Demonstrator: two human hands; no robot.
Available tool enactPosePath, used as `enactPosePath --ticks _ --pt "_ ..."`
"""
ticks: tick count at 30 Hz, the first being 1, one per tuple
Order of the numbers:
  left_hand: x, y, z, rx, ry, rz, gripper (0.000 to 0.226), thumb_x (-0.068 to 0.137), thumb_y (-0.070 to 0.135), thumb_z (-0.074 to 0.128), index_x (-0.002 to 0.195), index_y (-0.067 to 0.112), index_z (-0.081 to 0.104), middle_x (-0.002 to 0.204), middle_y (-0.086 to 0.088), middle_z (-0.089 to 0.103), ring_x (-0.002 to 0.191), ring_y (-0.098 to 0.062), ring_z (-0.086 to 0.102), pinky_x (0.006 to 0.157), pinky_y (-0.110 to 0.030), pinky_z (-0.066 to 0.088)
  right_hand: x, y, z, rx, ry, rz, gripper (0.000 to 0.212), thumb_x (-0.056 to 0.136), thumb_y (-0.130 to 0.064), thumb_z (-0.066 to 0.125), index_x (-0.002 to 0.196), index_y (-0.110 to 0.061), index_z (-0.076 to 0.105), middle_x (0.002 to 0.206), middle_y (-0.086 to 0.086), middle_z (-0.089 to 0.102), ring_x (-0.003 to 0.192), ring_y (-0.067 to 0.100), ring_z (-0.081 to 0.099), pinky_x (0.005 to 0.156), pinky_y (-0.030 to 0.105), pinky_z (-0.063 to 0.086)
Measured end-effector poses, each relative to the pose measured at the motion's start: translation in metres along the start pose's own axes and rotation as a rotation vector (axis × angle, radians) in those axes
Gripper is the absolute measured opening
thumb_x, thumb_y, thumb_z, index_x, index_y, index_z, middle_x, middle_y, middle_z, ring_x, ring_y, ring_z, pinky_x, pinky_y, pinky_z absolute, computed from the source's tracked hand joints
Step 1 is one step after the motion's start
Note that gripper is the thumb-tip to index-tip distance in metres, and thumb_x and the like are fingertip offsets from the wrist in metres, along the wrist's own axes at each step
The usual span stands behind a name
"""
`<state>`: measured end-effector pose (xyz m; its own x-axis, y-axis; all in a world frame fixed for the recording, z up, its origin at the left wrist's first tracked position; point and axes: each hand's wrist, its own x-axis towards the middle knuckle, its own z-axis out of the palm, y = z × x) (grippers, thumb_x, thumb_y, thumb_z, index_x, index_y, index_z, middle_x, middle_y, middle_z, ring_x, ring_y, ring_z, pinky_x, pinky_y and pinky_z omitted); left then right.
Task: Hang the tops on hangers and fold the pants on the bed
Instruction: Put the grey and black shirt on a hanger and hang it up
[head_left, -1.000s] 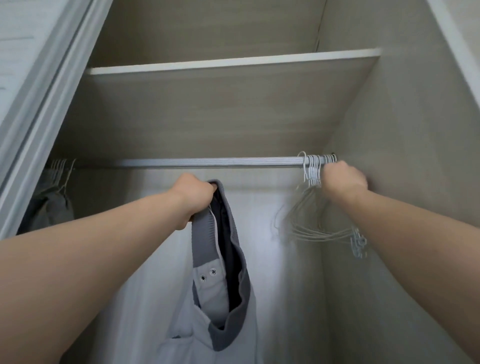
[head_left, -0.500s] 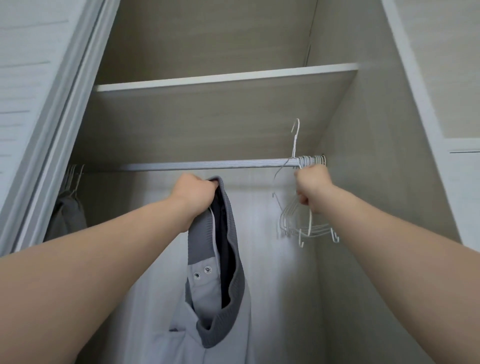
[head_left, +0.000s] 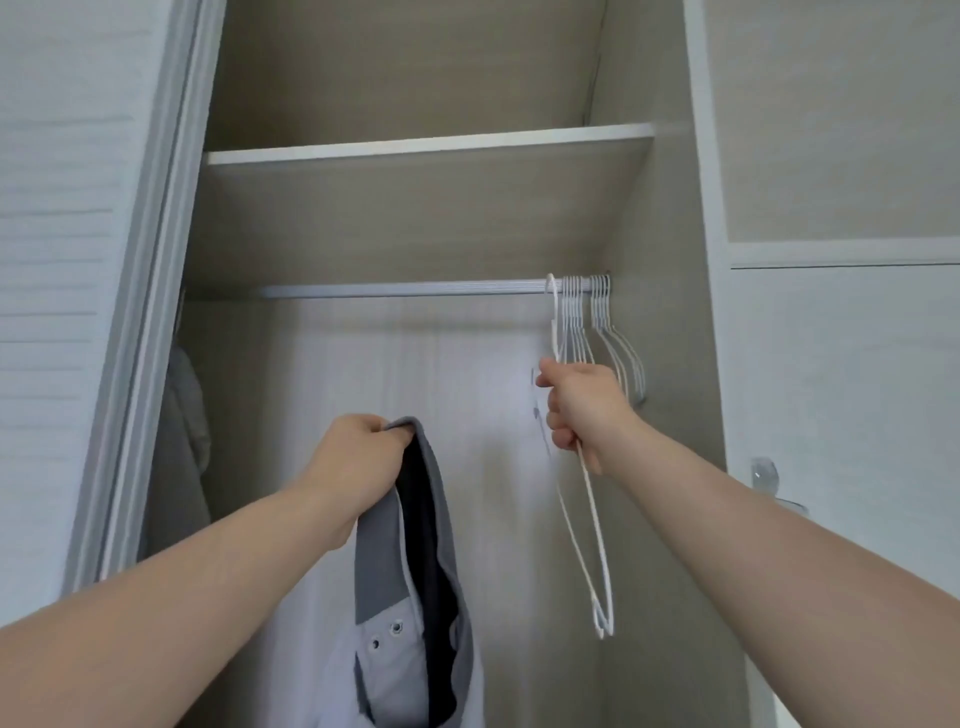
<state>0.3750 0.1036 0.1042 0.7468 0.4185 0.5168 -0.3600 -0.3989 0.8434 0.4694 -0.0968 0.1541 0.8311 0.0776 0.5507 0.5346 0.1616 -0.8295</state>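
My left hand grips the grey collar of a pale polo top, which hangs down from it in front of the open wardrobe. My right hand is curled round a white wire hanger. The hanger's hook reaches up to the level of the clothes rail, and its body dangles below my fist. Whether the hook still rests on the rail I cannot tell. Several more white hangers hang bunched at the rail's right end, just behind my right hand.
A shelf runs across the wardrobe above the rail. A grey garment hangs at the far left, half hidden by the sliding door. A clear wall hook is stuck on the panel to the right.
My right hand has come down from the rail and away from the bunch, holding one hanger by its neck. The left hand with the top has dropped lower. The view has pulled back.
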Motion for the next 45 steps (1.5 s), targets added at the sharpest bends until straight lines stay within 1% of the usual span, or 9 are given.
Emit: enactPosePath --ticks 5,9,13,17,23,27,31,37,45 --pt "-0.066 0.026 -0.001 0.153 0.019 0.048 0.025 0.096 0.015 0.057 0.072 0.013 0.051 0.070 -0.009 0.048 0.069 -0.020 0.046 0.064 -0.029 0.032 -0.055 -0.017 -0.028 -0.122 0.017 -0.134 0.032 0.101 -0.032 0.051 0.075 -0.014 0.048 0.046 -0.004 0.032 0.036 0.014 0.027 0.040 0.017 0.023" --pt "-0.127 0.049 0.005 0.285 0.016 0.021 0.023 0.092 0.008 0.051 0.070 0.011 0.057 0.069 -0.009 0.051 0.065 -0.022 0.049 0.060 -0.025 0.037 -0.142 -0.038 -0.080 -0.328 0.092 -0.316 0.050 0.092 -0.042 0.059 0.052 -0.020 0.036 0.047 -0.002 0.030 0.051 0.021 0.033 0.052 0.033 0.031" --pt "-0.190 0.051 0.020 0.453 0.054 -0.043 0.029 0.091 0.005 0.048 0.062 0.002 0.052 0.070 -0.018 0.055 0.072 -0.028 0.051 0.065 -0.033 0.040 -0.241 -0.042 -0.146 -0.311 0.043 -0.311 0.047 0.084 -0.038 0.054 0.056 -0.010 0.029 0.055 0.006 0.026 0.051 0.019 0.026 0.053 0.032 0.026" --pt "-0.258 0.032 0.044 0.422 0.092 -0.192 0.027 0.092 0.005 0.047 0.079 -0.009 0.065 0.078 -0.024 0.067 0.075 -0.035 0.065 0.067 -0.041 0.057 -0.327 -0.029 -0.222 -0.245 -0.113 -0.222 0.036 0.093 -0.032 0.051 0.068 -0.015 0.071 0.056 0.012 0.026 0.046 0.019 0.027 0.043 0.021 0.025" --pt "-0.346 0.024 0.081 0.493 0.020 -0.310 0.028 0.094 0.001 0.046 0.073 -0.002 0.064 0.066 -0.015 0.062 0.062 -0.030 0.064 0.060 -0.039 0.061 -0.442 -0.014 -0.320 -0.136 -0.189 -0.022 0.036 0.103 -0.017 0.049 0.079 -0.018 0.076 0.046 -0.003 0.026 0.039 0.011 0.024 0.037 0.013 0.026" --pt "-0.389 0.031 0.109 0.613 -0.067 -0.281 0.026 0.089 0.001 0.052 0.068 0.001 0.067 0.048 -0.006 0.059 0.042 -0.020 0.059 0.037 -0.022 0.045 -0.510 -0.006 -0.369 -0.194 -0.220 -0.010 0.036 0.102 -0.025 0.052 0.075 -0.024 0.075 0.047 0.009 0.026 0.043 0.017 0.023 0.042 0.021 0.018" --pt "-0.434 0.041 0.136 0.720 -0.254 -0.255 0.019 0.083 0.004 0.057 0.075 0.005 0.074 0.055 -0.006 0.066 0.049 -0.023 0.066 0.043 -0.028 0.053 -0.563 -0.010 -0.388 -0.326 -0.217 0.005 0.054 0.102 -0.023 0.051 0.053 -0.038 0.065 0.053 0.031 0.038 0.044 0.036 0.031 0.044 0.042 0.020" --pt "-0.490 0.051 0.150 0.628 -0.377 -0.315 0.023 0.085 -0.001 0.054 0.079 0.006 0.075 0.066 -0.008 0.072 0.054 -0.022 0.072 0.047 -0.028 0.057 -0.608 -0.003 -0.410 -0.405 -0.288 0.135 0.029 0.098 -0.028 0.054 0.077 -0.036 0.073 0.045 -0.006 0.028 0.043 0.013 0.025 0.043 0.023 0.021" --pt "-0.562 0.089 0.184 0.340 -0.540 -0.303 0.017 0.085 -0.001 0.061 0.078 0.007 0.074 0.072 -0.013 0.073 0.060 -0.026 0.074 0.050 -0.031 0.058 -0.638 0.030 -0.392 -0.546 -0.455 0.239 0.031 0.102 -0.014 0.051 0.079 -0.020 0.070 0.042 -0.012 0.040 0.037 0.007 0.030 0.041 0.014 0.024"
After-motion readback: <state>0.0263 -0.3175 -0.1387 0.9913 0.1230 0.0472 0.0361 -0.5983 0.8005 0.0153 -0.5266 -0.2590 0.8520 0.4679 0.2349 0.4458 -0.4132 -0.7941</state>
